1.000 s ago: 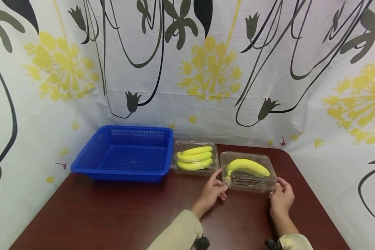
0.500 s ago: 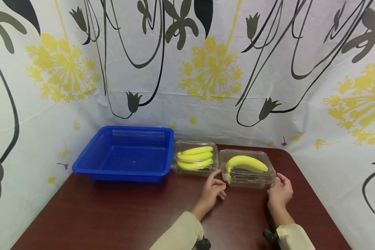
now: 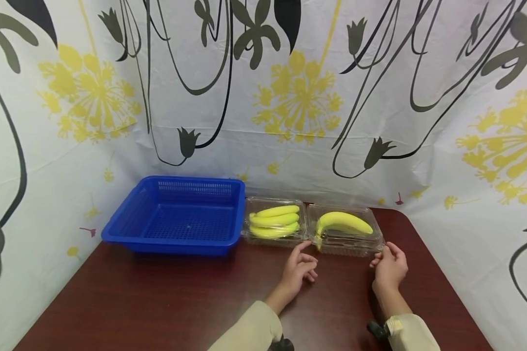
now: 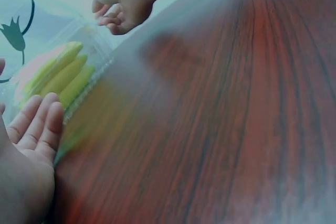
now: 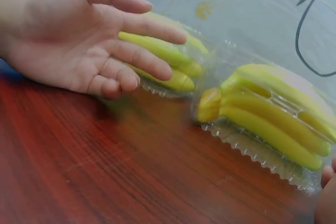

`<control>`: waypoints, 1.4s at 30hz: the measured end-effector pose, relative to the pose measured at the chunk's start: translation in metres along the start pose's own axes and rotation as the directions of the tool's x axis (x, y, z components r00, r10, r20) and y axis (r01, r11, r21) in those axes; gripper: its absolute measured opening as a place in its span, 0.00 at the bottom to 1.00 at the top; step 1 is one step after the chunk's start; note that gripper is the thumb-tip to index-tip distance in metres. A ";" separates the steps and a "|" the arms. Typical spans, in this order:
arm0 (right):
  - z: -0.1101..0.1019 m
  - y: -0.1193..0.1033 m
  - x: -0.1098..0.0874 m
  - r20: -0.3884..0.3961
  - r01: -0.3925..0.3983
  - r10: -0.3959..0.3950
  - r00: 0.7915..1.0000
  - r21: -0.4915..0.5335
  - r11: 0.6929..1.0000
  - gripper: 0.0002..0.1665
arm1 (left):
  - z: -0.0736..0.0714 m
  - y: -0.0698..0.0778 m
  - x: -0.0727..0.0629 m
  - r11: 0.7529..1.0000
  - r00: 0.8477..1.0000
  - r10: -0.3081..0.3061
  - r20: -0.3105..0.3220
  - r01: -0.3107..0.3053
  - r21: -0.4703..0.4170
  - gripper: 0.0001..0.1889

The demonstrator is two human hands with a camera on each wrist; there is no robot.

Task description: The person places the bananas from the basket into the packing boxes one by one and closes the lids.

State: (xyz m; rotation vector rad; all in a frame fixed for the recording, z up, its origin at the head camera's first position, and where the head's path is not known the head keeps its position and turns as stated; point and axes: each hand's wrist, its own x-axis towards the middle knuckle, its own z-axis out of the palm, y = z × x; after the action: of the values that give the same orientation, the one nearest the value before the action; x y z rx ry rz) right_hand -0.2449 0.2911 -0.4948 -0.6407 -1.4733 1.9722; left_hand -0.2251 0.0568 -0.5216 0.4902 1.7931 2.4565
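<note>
A clear plastic clamshell box [image 3: 347,246] with a bunch of bananas [image 3: 344,222] inside stands at the back right of the table. At its front left corner is my left hand [image 3: 295,273], index finger extended and the other fingers loosely bent. In the right wrist view this left hand [image 5: 79,40] shows its palm, with nothing in it. My right hand [image 3: 391,270] is at the box's front right corner, fingertips at the edge; firm contact is hard to tell. A second clear box [image 3: 274,242], also holding bananas [image 3: 274,220], sits just left of the first.
A blue perforated plastic basket [image 3: 118,238] stands at the back left, beside the second box. Behind everything hangs a white patterned cloth [image 3: 246,112]. The dark red wooden table [image 3: 158,302] stretches toward me, its rounded corner at the back right.
The right box has slid back and slightly left, and now lines up more closely beside the other box. My right hand has moved along with it; the left hand has hardly shifted.
</note>
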 end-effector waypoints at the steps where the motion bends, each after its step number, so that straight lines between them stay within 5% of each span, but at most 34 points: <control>1: 0.000 -0.001 -0.002 0.007 -0.006 0.006 1.000 0.003 1.000 0.09 | -0.001 0.001 -0.001 1.000 1.000 -0.011 0.005 0.011 0.004 0.28; 6: -0.007 -0.011 -0.017 0.058 0.013 -0.011 0.998 -0.036 0.999 0.14 | -0.005 0.014 -0.009 0.993 0.994 -0.079 0.073 0.072 0.090 0.25; 10: -0.010 -0.014 -0.028 0.136 0.131 -0.115 0.984 -0.117 0.984 0.16 | -0.011 0.024 -0.015 0.973 0.988 -0.097 0.121 0.069 0.219 0.24; 15: -0.006 -0.017 -0.040 0.264 0.319 -0.253 0.931 -0.246 0.915 0.17 | -0.021 0.032 -0.021 0.943 0.991 -0.037 0.127 -0.007 0.332 0.26; 18: -0.002 -0.021 -0.047 0.345 0.412 -0.304 0.888 -0.302 0.860 0.18 | -0.029 0.042 -0.022 0.905 0.988 0.035 0.150 -0.095 0.416 0.27; 20: 0.000 -0.025 -0.052 0.388 0.450 -0.320 0.864 -0.311 0.837 0.17 | -0.035 0.051 -0.021 0.856 0.981 0.086 0.173 -0.161 0.490 0.29; 25: 0.006 -0.034 -0.060 0.449 0.462 -0.284 0.847 -0.356 0.812 0.16 | -0.051 0.075 -0.022 0.675 0.958 0.170 0.233 -0.285 0.681 0.35; 28: 0.009 -0.039 -0.063 0.494 0.471 -0.250 0.832 -0.394 0.789 0.17 | -0.062 0.090 -0.021 0.583 0.941 0.204 0.270 -0.338 0.739 0.36; 32: 0.014 -0.042 -0.063 0.559 0.531 -0.257 0.789 -0.409 0.742 0.17 | -0.077 0.107 -0.017 0.479 0.918 0.242 0.315 -0.396 0.784 0.36; 42: 0.015 -0.036 -0.050 0.621 0.733 -0.433 0.653 -0.375 0.568 0.18 | -0.116 0.137 -0.010 0.264 0.918 0.117 0.378 -0.396 0.880 0.35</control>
State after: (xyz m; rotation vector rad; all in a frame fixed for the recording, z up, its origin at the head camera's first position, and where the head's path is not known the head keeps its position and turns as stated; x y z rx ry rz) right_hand -0.2136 0.2538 -0.4547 0.1795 -2.2804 1.1007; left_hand -0.2304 -0.0959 -0.4269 1.1414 3.0645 0.9349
